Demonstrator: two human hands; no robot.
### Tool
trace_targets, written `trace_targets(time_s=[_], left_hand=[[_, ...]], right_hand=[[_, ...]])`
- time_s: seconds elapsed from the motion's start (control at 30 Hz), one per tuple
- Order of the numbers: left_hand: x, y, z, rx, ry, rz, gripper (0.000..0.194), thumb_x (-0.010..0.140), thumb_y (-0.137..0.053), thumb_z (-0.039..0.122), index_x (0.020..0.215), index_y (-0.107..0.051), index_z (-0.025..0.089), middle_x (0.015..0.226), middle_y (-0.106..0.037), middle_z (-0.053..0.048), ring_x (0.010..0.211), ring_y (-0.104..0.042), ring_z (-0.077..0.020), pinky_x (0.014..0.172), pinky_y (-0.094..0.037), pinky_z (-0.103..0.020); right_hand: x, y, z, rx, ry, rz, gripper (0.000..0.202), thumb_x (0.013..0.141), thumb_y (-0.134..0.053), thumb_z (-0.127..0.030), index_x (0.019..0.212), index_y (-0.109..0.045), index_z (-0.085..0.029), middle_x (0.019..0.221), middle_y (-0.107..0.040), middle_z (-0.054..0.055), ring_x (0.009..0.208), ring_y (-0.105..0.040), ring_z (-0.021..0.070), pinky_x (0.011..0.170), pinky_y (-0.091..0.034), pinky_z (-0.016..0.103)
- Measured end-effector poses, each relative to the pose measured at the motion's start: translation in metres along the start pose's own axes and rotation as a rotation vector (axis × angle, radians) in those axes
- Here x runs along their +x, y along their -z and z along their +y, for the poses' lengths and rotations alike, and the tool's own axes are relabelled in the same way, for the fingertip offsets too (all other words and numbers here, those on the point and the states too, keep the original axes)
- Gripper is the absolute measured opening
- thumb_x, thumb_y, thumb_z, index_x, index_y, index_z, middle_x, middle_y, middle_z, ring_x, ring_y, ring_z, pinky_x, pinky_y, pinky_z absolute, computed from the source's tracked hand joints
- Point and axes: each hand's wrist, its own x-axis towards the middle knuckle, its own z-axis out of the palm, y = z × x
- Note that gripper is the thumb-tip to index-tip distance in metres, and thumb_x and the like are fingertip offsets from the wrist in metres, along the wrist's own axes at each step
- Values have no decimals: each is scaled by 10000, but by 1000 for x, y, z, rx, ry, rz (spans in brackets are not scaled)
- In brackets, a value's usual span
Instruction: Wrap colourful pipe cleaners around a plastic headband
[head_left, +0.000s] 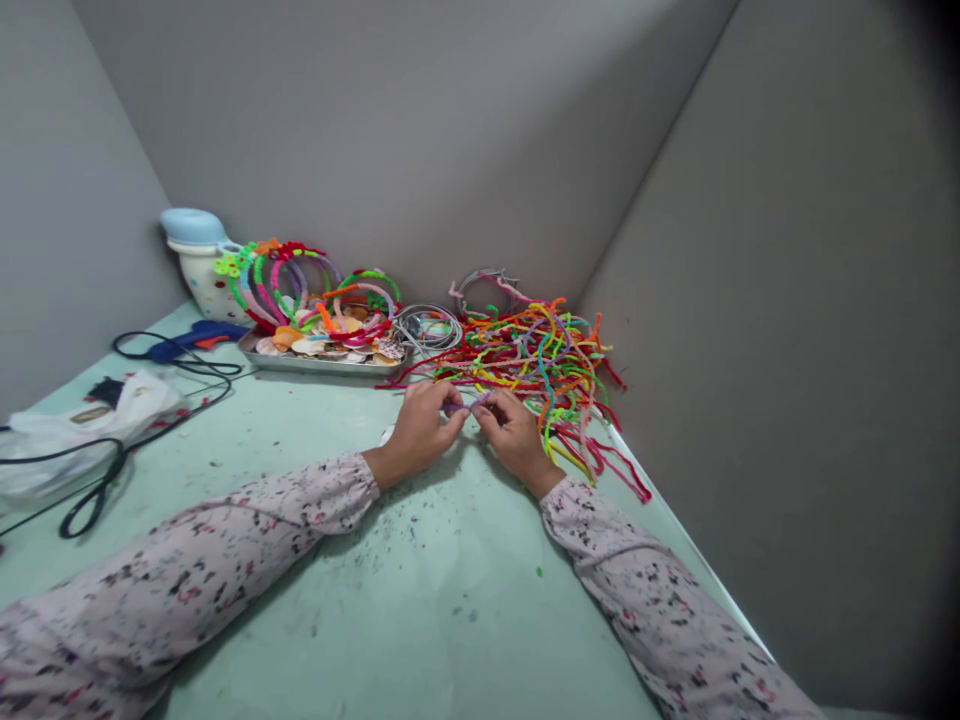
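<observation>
Fingers pinched, my left hand (424, 424) and my right hand (511, 430) hold a thin purple pipe cleaner (455, 408) between them, just above the table. The fingertips nearly meet, and parts of the strand are hidden by the fingers. Right behind and beside my right hand spreads a tangled pile of multicoloured pipe cleaners (517, 350). Beyond my left hand lies a coil of grey hoops (429, 327). A small white item shows partly beside my left wrist.
A metal tray (322, 366) holds shells and colourful wrapped hoops (281, 280). At the left are a blue-lidded cup (206, 270), a blue tool (196, 340), a black cable (217, 368) and a white plastic bag (45, 450). Grey walls enclose the green table (450, 620).
</observation>
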Motion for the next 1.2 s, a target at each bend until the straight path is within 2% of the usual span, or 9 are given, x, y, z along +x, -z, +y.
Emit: trace_targets(time_s=[0.67, 0.9, 1.2], left_hand=[[1, 0, 2, -45, 87, -1, 61, 792, -563, 243, 784, -540, 187, 774, -600, 2, 780, -526, -174, 790, -368, -334], [0, 1, 4, -30, 69, 11, 126, 808, -592, 312, 809, -577, 186, 779, -622, 0, 782, -534, -173, 793, -360, -336], [3, 0, 0, -93, 116, -21, 189, 836, -551, 308, 694, -567, 184, 698, -609, 15, 747, -523, -164, 780, -346, -326]], right_hand=[[-1, -1, 0, -1, 25, -16, 105, 862, -555, -248, 908, -628, -188, 846, -585, 25, 699, -533, 137, 649, -440, 262], [-1, -1, 0, -11, 25, 3, 88, 861, -543, -203, 888, -626, -189, 859, -595, 27, 721, -545, 136, 657, -439, 257], [1, -1, -2, -69, 29, -27, 94, 875, -542, -213, 897, -631, -195, 824, -588, 27, 711, -538, 146, 648, -434, 270]])
